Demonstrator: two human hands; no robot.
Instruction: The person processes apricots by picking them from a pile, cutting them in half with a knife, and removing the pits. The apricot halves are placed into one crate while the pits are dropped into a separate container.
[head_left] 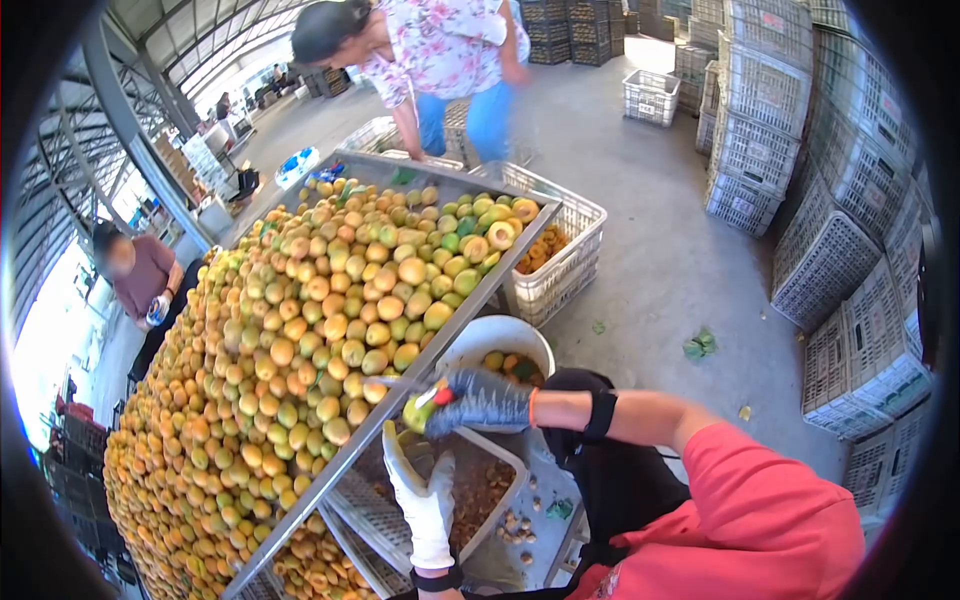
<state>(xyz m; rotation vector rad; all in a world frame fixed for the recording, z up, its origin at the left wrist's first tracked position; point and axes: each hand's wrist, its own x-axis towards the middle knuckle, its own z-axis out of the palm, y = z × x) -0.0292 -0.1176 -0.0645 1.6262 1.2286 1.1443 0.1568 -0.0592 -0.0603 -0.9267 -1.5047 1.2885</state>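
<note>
Apparently much is remaining, mostly whole fruit point(330, 310) heaping the table point(340, 462) while cut pieces point(543, 250) are lying in a crate point(562, 283), the right hand point(480, 400) gripping a knife point(405, 384) and green fruit point(418, 412) beside the heap, the left hand point(418, 495) curving below, its hold unclear.

Metal rim point(471, 300): obstructs level passage from bucket to fruit heap point(300, 340).
Bucket point(505, 334): open above.
Floor point(660, 290): passable toward stacked crates point(765, 100).

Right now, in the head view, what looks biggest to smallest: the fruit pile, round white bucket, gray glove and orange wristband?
1. Fruit pile
2. Round white bucket and gray glove: too close to rank, the bucket being partly hidden
3. Orange wristband
</note>
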